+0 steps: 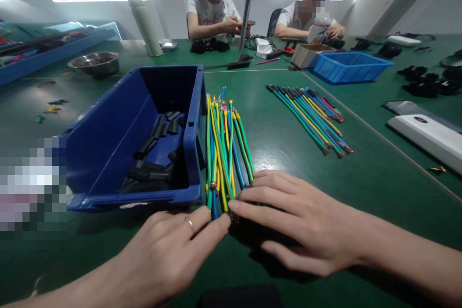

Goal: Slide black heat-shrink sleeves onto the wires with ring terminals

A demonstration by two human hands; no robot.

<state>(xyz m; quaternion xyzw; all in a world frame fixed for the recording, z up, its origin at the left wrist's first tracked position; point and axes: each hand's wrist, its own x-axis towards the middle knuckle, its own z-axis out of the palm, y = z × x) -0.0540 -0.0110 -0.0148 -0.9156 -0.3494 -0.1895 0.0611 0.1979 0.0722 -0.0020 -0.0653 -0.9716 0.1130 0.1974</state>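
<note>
A bunch of green, yellow and blue wires point(224, 147) lies on the green table, right of a dark blue bin point(108, 139). My left hand point(169, 255), with a ring on one finger, lies flat with its fingertips at the near ends of the wires. My right hand point(303, 224) is spread flat beside it, fingertips on the same wire ends. Neither hand grips anything. The bin holds several short black tube pieces point(155, 154).
A second row of coloured wires point(310, 118) lies further right. A light blue tray point(350, 66), a cardboard box point(308, 54), a metal bowl point(94, 62) and a white device point(429, 137) are on the table. Two people sit at the far side.
</note>
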